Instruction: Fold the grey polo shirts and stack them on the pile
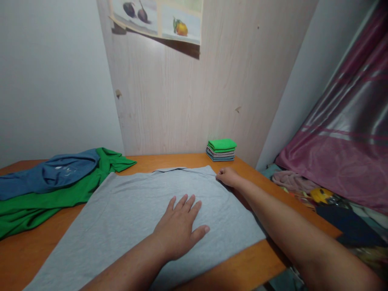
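Observation:
A light grey T-shirt (130, 210) lies spread over the orange tabletop, its collar opening towards the back wall. My left hand (178, 228) rests palm down on the middle of the shirt, fingers stretched and a little apart. At the shirt's far right corner, my right hand (228, 177) is closed with the fingers curled on the fabric edge. Its fingertips are partly hidden. A small stack of folded clothes (222, 144), bright green on top with patterned and blue layers under it, stands just beyond that hand.
Left of the shirt lie a crumpled blue garment (69, 169) and a green garment (72, 194) on the wooden table (248, 262). A panelled wall (169, 105) closes off the back. Past the right edge are a pink curtain (342, 153) and mixed clutter with a yellow item (321, 195).

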Action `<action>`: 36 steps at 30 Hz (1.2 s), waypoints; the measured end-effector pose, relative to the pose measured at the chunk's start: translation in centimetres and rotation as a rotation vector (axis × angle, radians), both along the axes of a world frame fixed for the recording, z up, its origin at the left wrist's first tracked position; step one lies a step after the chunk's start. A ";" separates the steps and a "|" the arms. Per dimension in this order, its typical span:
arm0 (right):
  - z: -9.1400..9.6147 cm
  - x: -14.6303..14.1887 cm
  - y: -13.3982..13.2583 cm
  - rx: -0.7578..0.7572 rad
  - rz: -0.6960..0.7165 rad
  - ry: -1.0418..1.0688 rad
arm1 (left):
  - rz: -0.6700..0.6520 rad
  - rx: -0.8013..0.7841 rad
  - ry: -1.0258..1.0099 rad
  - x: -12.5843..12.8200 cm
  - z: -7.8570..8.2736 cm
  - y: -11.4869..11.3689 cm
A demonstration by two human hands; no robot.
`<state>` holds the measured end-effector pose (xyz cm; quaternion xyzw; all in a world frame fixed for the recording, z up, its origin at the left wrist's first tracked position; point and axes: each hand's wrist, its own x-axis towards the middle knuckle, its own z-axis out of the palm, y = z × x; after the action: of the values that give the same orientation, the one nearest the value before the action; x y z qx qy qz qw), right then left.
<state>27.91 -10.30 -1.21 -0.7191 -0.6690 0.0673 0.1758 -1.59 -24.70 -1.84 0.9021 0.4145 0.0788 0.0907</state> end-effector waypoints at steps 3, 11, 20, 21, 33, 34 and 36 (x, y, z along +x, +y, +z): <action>0.3 0.1 0.0 0.028 -0.028 -0.038 | -0.003 0.006 0.005 0.0 0.0 0.0; 0.6 -0.5 -1.4 0.060 -0.038 -0.111 | 0.000 0.001 0.006 -0.1 -0.2 0.1; 1.3 -5.4 -3.4 0.094 0.223 -0.142 | -0.003 -0.009 0.006 -0.1 -0.2 0.1; 0.6 -5.7 -3.7 0.057 0.262 -0.162 | -0.003 -0.010 0.008 -0.1 -0.2 0.0; 0.2 -7.9 -3.1 -0.091 0.360 -0.236 | -0.013 -0.005 -0.030 -0.2 -0.2 -0.1; 0.0 -8.3 -3.0 -0.073 0.403 -0.223 | -0.015 -0.005 -0.031 -0.2 -0.2 -0.1; -0.3 -8.8 -2.9 -0.075 0.455 -0.220 | -0.015 -0.005 -0.035 -0.2 -0.3 -0.1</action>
<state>19.09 -13.18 -1.50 -0.5592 -0.8256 0.0510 0.0553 -1.78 -24.80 -2.18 0.9035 0.4060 0.0930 0.1010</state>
